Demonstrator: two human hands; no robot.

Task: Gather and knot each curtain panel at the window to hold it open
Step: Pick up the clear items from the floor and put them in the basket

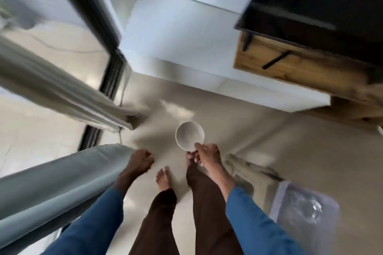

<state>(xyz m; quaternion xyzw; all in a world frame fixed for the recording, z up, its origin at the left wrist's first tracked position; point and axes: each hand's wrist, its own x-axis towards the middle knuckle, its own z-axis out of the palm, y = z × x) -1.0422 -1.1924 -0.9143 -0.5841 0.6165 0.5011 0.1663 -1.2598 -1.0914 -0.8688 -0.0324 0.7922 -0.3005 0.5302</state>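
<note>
The person stands barefoot on the pale floor (238,130), looking straight down, both arms in blue sleeves. Their right hand (207,154) pinches the near rim of a small white bowl (189,135) between thumb and fingers, holding it out over the floor with its open mouth facing up; it looks empty. Their left hand (141,160) is curled into a loose fist with nothing in it that I can make out, just beside the hanging edge of the nearer grey curtain panel (62,184), perhaps brushing it; the blur makes that hard to tell. That panel hangs loose down the left side, unknotted. A second curtain panel (62,93) hangs farther along the same side, its hem ending close to the dark window frame (112,68), also ungathered. Across the floor, against the white wall, sits a wooden cabinet (300,68) with a black top. A clear plastic bag (304,207) lies on the floor by the person's right leg, beside a rumpled cloth (255,174).
</note>
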